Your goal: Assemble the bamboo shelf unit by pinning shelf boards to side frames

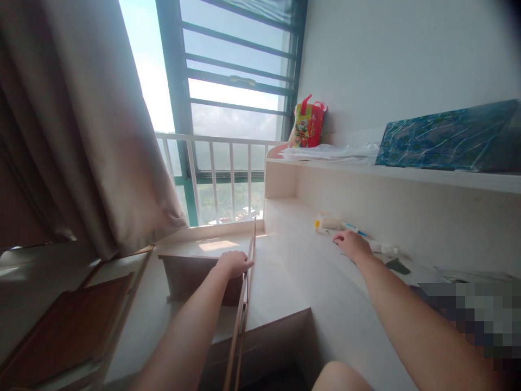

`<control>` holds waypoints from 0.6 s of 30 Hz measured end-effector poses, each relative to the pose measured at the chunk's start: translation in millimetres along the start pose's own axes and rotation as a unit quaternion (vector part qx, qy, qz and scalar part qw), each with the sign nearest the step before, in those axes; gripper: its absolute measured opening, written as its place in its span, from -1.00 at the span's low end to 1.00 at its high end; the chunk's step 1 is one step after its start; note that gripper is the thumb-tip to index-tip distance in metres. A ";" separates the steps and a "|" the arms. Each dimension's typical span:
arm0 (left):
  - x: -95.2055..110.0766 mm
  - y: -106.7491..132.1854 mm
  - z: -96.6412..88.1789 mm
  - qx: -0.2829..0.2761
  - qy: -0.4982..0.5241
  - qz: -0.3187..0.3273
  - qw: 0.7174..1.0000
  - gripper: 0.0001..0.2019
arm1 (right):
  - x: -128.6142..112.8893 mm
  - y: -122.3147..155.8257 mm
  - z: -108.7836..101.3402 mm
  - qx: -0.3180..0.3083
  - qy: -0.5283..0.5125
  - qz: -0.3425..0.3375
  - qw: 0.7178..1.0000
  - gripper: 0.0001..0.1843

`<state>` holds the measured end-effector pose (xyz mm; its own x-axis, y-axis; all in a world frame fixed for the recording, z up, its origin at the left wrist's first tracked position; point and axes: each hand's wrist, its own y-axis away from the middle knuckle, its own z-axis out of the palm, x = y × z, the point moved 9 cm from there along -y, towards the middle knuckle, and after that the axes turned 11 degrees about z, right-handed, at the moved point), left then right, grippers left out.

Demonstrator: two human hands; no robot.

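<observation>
My left hand (233, 263) is closed around the top edge of a thin upright wooden panel (243, 304) that stands on a pale platform. My right hand (350, 244) reaches out over a pale ledge (325, 271), fingers curled down onto its surface beside a small dark item. Just beyond its fingertips lie a blue-and-white tube (354, 229) and a small yellow-and-white object (325, 223). I cannot make out whether the right fingers pinch anything.
A brown box-like wooden piece (191, 277) sits behind the panel. More brown boards (65, 331) lie at the lower left. A curtain (81, 125) hangs left of a barred window (232, 136). On the upper shelf stand a red bag (307, 125), papers (329, 153) and a blue patterned board (443, 136).
</observation>
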<state>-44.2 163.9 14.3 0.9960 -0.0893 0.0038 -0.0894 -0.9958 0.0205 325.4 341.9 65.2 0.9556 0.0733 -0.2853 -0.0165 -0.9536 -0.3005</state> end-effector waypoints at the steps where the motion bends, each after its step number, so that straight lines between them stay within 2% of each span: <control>1: -0.3 0.0 0.4 0.000 0.000 0.001 1.000 -0.54 | 0.1 -0.4 -0.1 0.000 -0.003 -0.002 1.000 -0.82; 11: -2.4 1.9 0.9 0.015 0.016 0.007 1.000 -0.53 | -6.8 2.1 -7.4 0.003 -0.011 -0.020 1.000 -0.87; 18: -4.2 -4.2 2.4 0.010 0.027 0.018 0.999 -0.52 | -5.8 -0.8 -13.0 0.018 -0.003 0.000 1.000 -0.79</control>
<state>-48.0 168.4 11.8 0.9905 -0.1243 0.0583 -0.1245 -0.9922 -0.0007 323.7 338.4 78.9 0.9537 0.0753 -0.2912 -0.0272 -0.9426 -0.3327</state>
